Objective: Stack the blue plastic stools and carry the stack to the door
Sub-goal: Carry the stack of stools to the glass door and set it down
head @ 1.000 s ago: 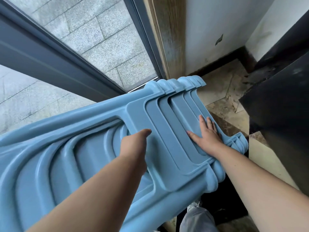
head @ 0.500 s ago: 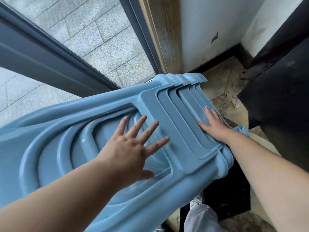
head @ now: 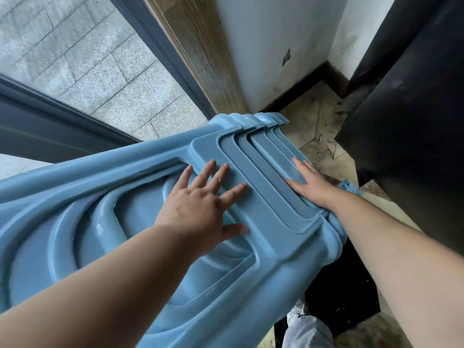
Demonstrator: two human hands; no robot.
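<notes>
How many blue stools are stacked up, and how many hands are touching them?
Blue stools: about 5, judged from the nested leg edges at the far corner; the exact number is hard to tell.
Hands: 2, the left hand and the right hand, both flat on the stack.
Total: about 7 things.

Smooth, slightly glossy blue plastic stools (head: pixel 251 177) at centre, rough speckled stone paving (head: pixel 100 71) upper left, worn wood-grain door frame (head: pixel 200 59), matt white wall (head: pixel 271 46), scuffed marbled floor tiles (head: pixel 319 126)
</notes>
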